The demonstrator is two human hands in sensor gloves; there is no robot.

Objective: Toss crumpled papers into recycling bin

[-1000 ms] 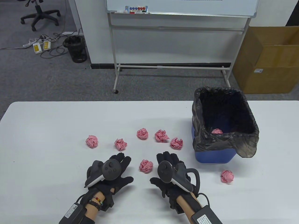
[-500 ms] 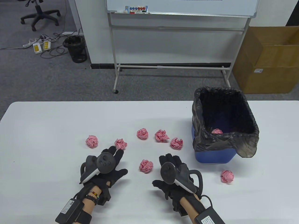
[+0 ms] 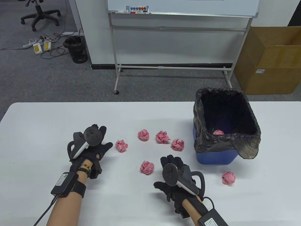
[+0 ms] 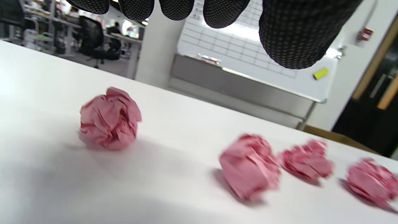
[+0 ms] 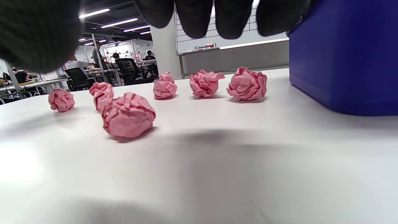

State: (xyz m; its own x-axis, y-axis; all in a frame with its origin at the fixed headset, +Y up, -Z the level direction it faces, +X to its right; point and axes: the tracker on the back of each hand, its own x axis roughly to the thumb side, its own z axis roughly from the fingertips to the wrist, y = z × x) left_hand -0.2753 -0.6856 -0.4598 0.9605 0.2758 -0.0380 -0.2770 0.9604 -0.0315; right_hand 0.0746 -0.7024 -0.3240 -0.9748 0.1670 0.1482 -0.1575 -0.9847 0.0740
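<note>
Several pink crumpled paper balls lie on the white table (image 3: 47,122). My left hand (image 3: 103,137) hovers open over the leftmost ball, which it hides in the table view. The left wrist view shows that ball (image 4: 108,119) lying free below my fingers (image 4: 224,12). Another ball (image 3: 121,145) lies just right of that hand. My right hand (image 3: 174,173) rests open and empty on the table, just right of a ball (image 3: 147,167). The blue bin (image 3: 216,159), lined with a black bag, stands at the right and holds one ball (image 3: 218,132).
Three balls (image 3: 162,137) lie in a row left of the bin, and one ball (image 3: 228,177) lies in front of it. The bin's blue wall (image 5: 345,56) is close on the right of my right hand. A whiteboard stand (image 3: 171,67) and a cardboard box (image 3: 272,68) stand beyond the table.
My left hand has moved forward and to the left, from near the table's front to over the leftmost ball. My right hand has barely shifted. No ball has moved.
</note>
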